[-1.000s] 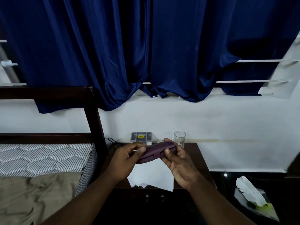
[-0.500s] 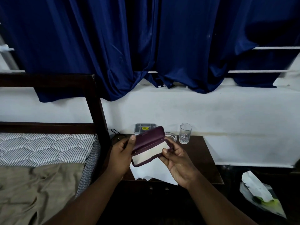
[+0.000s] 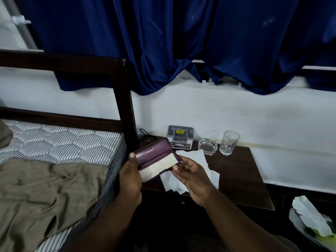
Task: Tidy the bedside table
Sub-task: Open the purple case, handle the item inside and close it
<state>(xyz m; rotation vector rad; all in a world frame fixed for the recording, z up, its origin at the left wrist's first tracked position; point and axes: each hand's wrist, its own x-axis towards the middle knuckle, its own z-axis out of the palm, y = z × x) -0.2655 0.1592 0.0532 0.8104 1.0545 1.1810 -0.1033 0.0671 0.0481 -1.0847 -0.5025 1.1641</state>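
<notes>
I hold a purple hard case (image 3: 154,151) with its lid swung up, showing a pale lining inside. My left hand (image 3: 130,176) grips the case's left end, thumb on the lid. My right hand (image 3: 190,171) pinches the case's right front corner. The case hovers over the left part of the dark wooden bedside table (image 3: 241,180). White crumpled paper (image 3: 196,160) lies on the table under my right hand. At the table's back stand a small clear plastic box (image 3: 180,136), a glass ashtray (image 3: 207,146) and a drinking glass (image 3: 228,141).
A bed with a striped mattress (image 3: 60,142) and a tan sheet (image 3: 43,193) lies left of the table, behind a dark wooden headboard post (image 3: 125,110). Blue curtains (image 3: 181,39) hang above. A black cord (image 3: 144,136) sits at the table's back left. A bag with white paper (image 3: 312,222) lies on the floor, right.
The case was closed a second ago; its lid has swung up, wider than half a second ago. The view shifted down and left, so the table now sits more to the right.
</notes>
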